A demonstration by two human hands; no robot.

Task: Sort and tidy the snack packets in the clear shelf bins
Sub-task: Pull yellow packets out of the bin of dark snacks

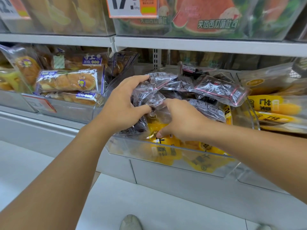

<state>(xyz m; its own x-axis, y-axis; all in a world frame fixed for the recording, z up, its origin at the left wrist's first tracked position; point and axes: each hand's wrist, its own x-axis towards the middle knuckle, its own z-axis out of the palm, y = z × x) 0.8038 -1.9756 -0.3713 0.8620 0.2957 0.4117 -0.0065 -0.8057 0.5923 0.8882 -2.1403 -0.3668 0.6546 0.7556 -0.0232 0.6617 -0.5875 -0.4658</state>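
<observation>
Left hand [122, 105] grip curled round dark snack packets [147, 95]; right hand [182, 120] grip pinching yellow packet [159, 130] in clear bin [174, 156]

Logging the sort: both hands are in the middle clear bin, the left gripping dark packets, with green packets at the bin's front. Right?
Not quite. The head view shows yellow packets at the front of the clear bin, not green. The left hand does grip dark packets, with the right hand beside it.

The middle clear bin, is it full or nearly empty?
Full: the clear bin holds yellow packets below and dark packets heaped above its rim.
</observation>
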